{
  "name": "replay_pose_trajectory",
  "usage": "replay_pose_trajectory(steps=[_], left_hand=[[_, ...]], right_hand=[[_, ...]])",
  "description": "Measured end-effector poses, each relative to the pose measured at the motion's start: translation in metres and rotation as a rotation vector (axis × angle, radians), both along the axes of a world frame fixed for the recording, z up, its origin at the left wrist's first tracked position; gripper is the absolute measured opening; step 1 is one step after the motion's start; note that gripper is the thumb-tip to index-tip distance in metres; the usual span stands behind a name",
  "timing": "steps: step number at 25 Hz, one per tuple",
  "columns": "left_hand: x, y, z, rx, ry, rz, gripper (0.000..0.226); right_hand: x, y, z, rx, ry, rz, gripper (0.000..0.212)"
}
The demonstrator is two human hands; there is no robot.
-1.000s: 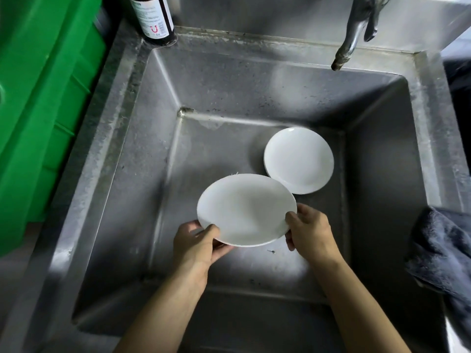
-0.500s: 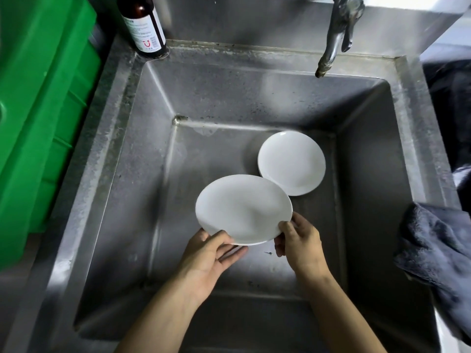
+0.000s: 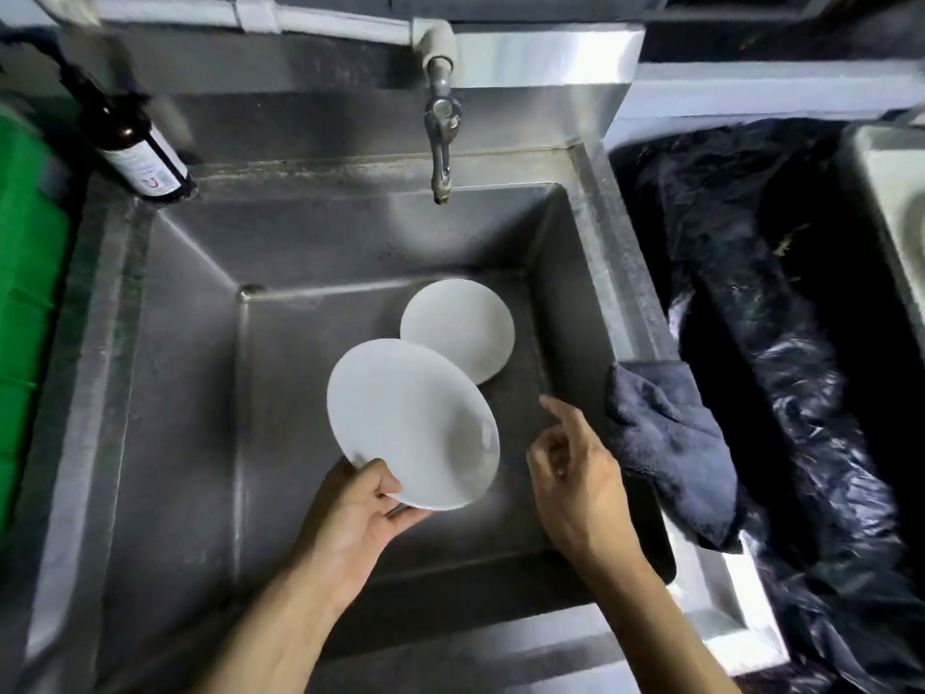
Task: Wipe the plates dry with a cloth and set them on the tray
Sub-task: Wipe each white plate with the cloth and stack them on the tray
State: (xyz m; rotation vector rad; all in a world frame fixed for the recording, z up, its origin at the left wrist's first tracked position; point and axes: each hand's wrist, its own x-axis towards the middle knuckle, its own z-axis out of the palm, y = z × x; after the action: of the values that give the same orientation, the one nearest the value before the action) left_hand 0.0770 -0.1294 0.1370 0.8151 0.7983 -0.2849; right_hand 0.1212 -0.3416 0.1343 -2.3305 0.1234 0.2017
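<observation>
My left hand (image 3: pixel 358 508) grips the near rim of a white plate (image 3: pixel 410 418), thumb on top and fingers under it, holding it tilted above the steel sink (image 3: pixel 175 393). A second white plate (image 3: pixel 460 333) leans at the back right of the basin, partly behind the held one. My right hand (image 3: pixel 575 468) is off the plate, fingers loosely spread, between the plate and a dark grey cloth (image 3: pixel 670 443) draped over the sink's right rim. No tray is in view.
A tap (image 3: pixel 440 142) hangs over the back of the basin. A brown bottle (image 3: pixel 135 147) stands at the back left corner. A green crate (image 3: pixel 25 318) is at the left. A bin with a black bag (image 3: pixel 776 318) sits to the right.
My right hand has let go of the plate and moved right toward the cloth. My left hand alone now holds the plate, which tilted. The view shifted up and right.
</observation>
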Motion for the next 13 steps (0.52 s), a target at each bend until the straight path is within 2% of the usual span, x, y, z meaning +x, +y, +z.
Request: replay_pose_trajectory(steps=[2, 4, 8, 10, 13], left_hand=[[0.001, -0.009, 0.02, 0.021, -0.008, -0.041, 0.054], [0.002, -0.019, 0.035, 0.048, -0.001, -0.068, 0.054], [0.004, -0.037, 0.065, 0.103, 0.015, -0.082, 0.052], [0.004, -0.044, 0.081, 0.138, 0.016, -0.094, 0.048], [0.004, -0.055, 0.106, 0.198, 0.012, -0.108, 0.047]], right_hand=[[0.012, -0.036, 0.017, -0.101, -0.141, 0.017, 0.061], [0.024, -0.07, 0.022, -0.257, -0.189, 0.029, 0.072], [0.033, -0.125, 0.01, -0.505, 0.11, 0.251, 0.104], [0.035, -0.144, -0.001, -0.473, 0.179, 0.29, 0.106], [0.032, -0.156, -0.009, -0.318, 0.008, 0.288, 0.082]])
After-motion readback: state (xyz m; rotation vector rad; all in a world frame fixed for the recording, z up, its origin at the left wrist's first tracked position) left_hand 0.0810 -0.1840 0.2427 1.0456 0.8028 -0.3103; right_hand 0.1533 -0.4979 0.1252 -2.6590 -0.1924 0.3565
